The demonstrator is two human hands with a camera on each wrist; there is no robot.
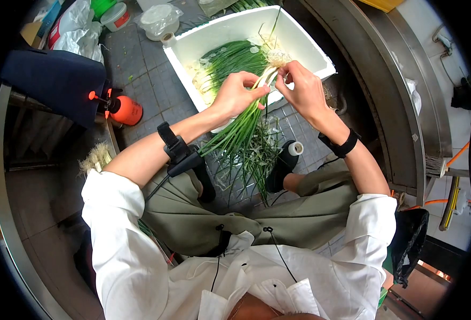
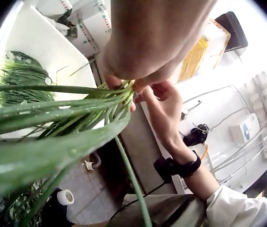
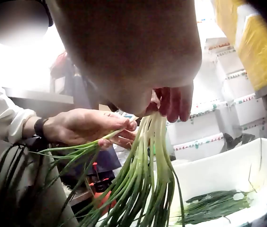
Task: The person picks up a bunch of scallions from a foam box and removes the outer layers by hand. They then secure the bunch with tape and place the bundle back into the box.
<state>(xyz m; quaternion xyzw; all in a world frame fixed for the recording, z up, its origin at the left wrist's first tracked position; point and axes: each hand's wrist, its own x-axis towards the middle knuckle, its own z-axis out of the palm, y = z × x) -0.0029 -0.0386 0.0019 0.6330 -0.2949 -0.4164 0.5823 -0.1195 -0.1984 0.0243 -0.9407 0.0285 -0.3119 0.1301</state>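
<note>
In the head view, a bunch of green onions [image 1: 235,133] slants between the two hands, leaves down toward the left and root ends up. My left hand [image 1: 238,96] grips the stalks around their pale part. Close beside it, my right hand [image 1: 306,90] pinches at the white ends, just below a tuft of roots [image 1: 278,57]. The right wrist view shows the white stalks [image 3: 152,137] hanging beneath the right fingers, while a few thin stalks run through the left fingers. Behind the hands, more green onions [image 1: 232,56] lie in a white foam box [image 1: 214,36].
Loose leaves and trimmings [image 1: 251,157] cover the floor between the feet. A red spray bottle [image 1: 126,110] stands at the left. Beyond it are a bagged round container [image 1: 159,22] and a white tub [image 1: 116,17]. A metal counter [image 1: 371,80] runs along the right.
</note>
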